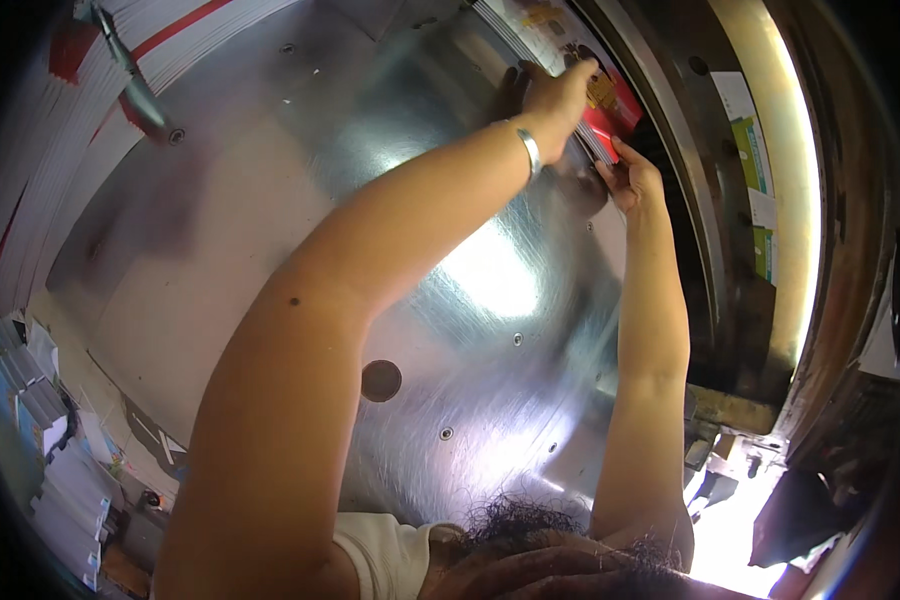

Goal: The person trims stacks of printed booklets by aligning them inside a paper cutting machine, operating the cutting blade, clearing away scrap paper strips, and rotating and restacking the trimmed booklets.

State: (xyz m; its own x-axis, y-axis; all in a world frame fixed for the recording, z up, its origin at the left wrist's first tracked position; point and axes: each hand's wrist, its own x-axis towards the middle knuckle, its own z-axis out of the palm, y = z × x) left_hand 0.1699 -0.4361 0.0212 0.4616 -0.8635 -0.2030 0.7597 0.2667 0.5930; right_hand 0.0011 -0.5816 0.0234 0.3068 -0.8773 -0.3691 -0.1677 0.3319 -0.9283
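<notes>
From my station I see the worktop across the middle, sheets at its far right, the left hand at their left side, the right hand at their near end, a paper pile far left, cards farther right.

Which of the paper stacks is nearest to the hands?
The red-printed stack at upper right: the left hand and right hand touch it, whereas the stacks along the left side lie apart.
</notes>
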